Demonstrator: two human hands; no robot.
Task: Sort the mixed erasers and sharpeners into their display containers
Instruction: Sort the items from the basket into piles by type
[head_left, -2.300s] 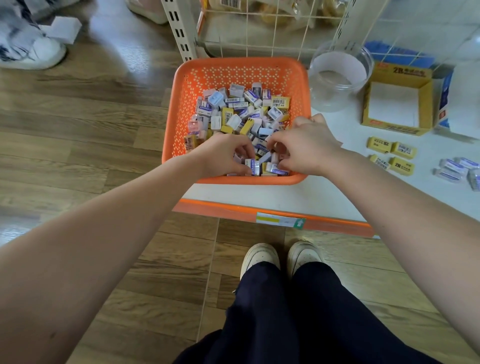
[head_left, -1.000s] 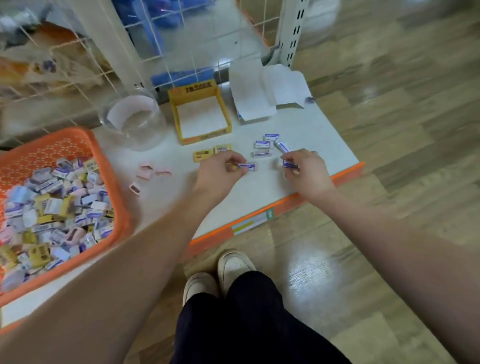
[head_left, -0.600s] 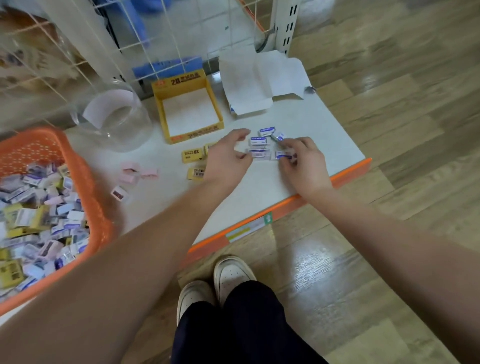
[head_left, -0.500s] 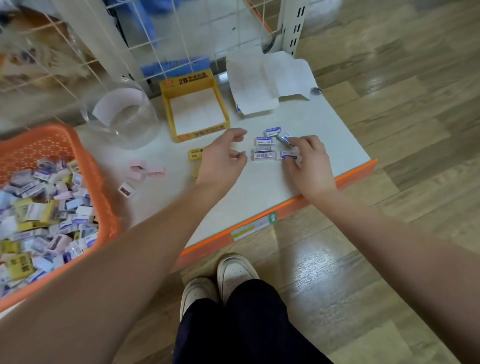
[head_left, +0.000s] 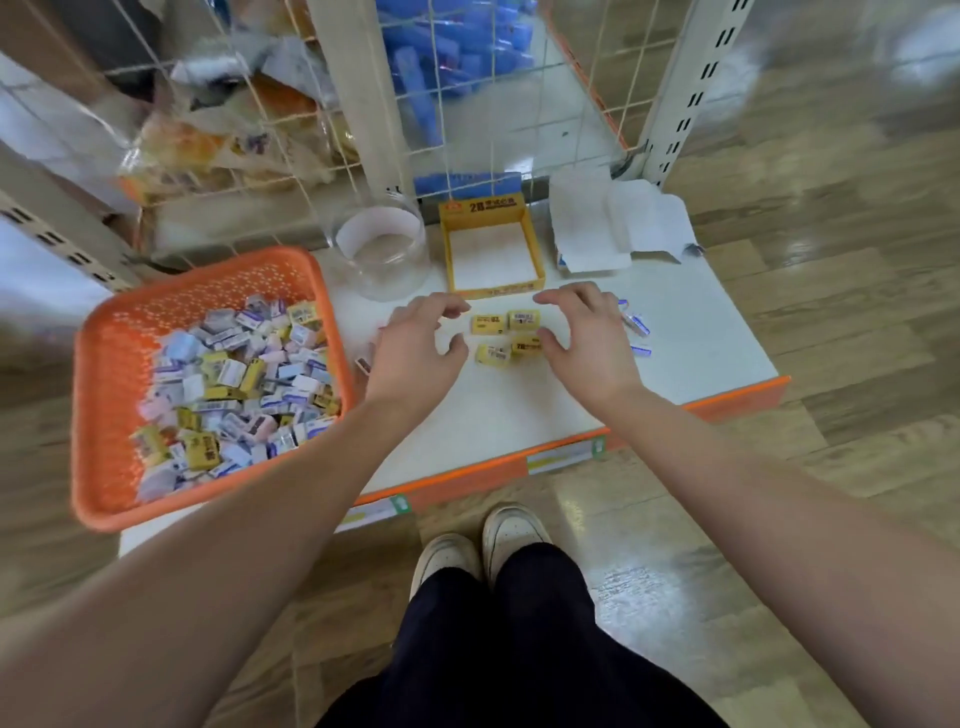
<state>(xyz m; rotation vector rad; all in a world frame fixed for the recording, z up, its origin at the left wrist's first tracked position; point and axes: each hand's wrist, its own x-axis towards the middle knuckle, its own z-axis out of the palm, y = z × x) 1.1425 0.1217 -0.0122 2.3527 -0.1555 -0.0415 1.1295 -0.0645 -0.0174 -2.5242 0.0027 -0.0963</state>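
Observation:
Several yellow erasers (head_left: 505, 332) lie in a small cluster on the white shelf (head_left: 519, 415). My left hand (head_left: 415, 353) hovers just left of them and my right hand (head_left: 587, 338) just right, both with fingers spread and holding nothing. Right behind the cluster stands an empty yellow display box (head_left: 493, 249). A clear round jar (head_left: 382, 249) stands to its left. The orange basket (head_left: 111, 364) at the left is full of mixed erasers and sharpeners. Blue-and-white erasers (head_left: 636, 325) lie partly hidden behind my right hand.
An opened white carton (head_left: 613, 228) lies at the back right of the shelf. A wire-grid rack (head_left: 467, 78) with packaged goods rises behind. The shelf's orange front edge (head_left: 519, 462) runs above my white shoes (head_left: 483, 545). A small sharpener (head_left: 363, 365) lies by my left wrist.
Both hands left the blue-and-white erasers and moved left to flank the yellow erasers. My view swung left, bringing more of the basket into sight.

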